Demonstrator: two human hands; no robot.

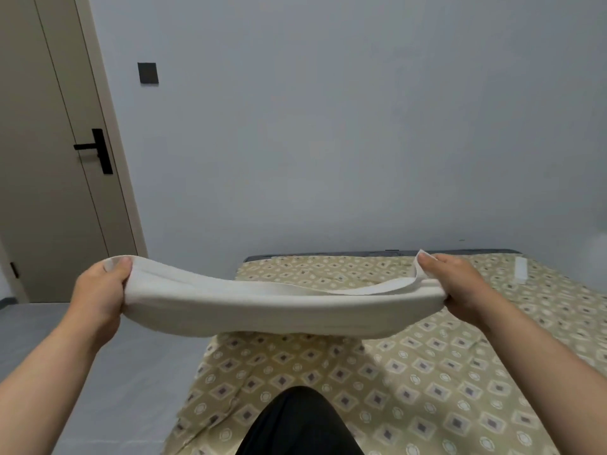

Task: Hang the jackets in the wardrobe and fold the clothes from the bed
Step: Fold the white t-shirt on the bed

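My left hand [98, 290] grips one end of a folded white garment [262, 310], thumb pressed on top of the cloth and fingers curled underneath, where I cannot see them. My right hand [460, 284] grips the other end the same way, thumb on the upper layer, with a loose edge of fabric sticking up just beside it. Between my two hands the garment stretches out flat in several layers and sags a little in the middle. A thin upper layer curls away from the rest near my right hand. I hold it in the air above the bed [427, 372], not touching the sheet, with its left end reaching past the bed's edge over the grey floor [98, 356]. The sheet is tan with a diamond pattern and lies somewhat wrinkled. A small pale rectangle [520, 269] rests on it far to the right, well apart from the garment. A dark mattress edge [328, 256] shows at the far end against the pale wall [328, 126]. My dark-clothed leg [295, 421] sits at the bottom, at the near corner of the bed. To the left stands a closed beige door [42, 192] with a black handle [95, 149], and a dark square switch plate [147, 72] is on the wall beside it.
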